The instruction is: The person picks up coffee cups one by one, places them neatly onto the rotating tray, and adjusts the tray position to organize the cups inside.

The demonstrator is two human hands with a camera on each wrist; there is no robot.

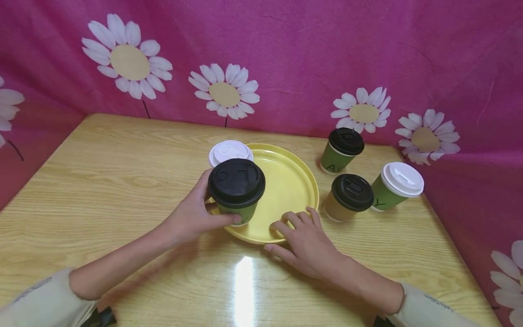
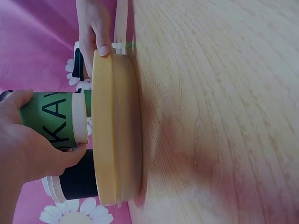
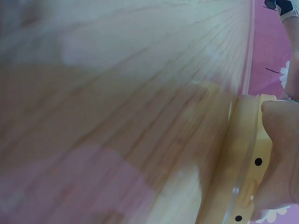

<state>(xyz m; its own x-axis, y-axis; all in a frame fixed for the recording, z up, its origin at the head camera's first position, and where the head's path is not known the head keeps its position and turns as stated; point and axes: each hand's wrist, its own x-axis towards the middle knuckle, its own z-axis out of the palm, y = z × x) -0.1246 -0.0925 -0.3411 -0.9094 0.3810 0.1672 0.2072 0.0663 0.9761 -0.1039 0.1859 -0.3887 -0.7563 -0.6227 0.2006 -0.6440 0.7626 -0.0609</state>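
Note:
My left hand (image 1: 200, 211) grips a green paper cup (image 2: 51, 116) with a black lid and dark lettering, thumb on one side. The cup is upright, its base close over the left part of a round yellow tray (image 1: 286, 190). Behind it on the tray stands a black cup (image 2: 79, 175) with a white lid (image 1: 230, 151), partly hidden in the head view. At the tray's near right edge, my right hand (image 1: 308, 245) holds the rim, its thumb outside and its bent fingers over the inner side.
Right of the tray stand a green cup (image 1: 336, 160) with a black lid, a brown cup (image 1: 339, 208) with a black lid and a green cup (image 1: 386, 195) with a white lid. A pink flowered cloth (image 1: 286, 54) hangs behind the wooden table (image 1: 122, 181).

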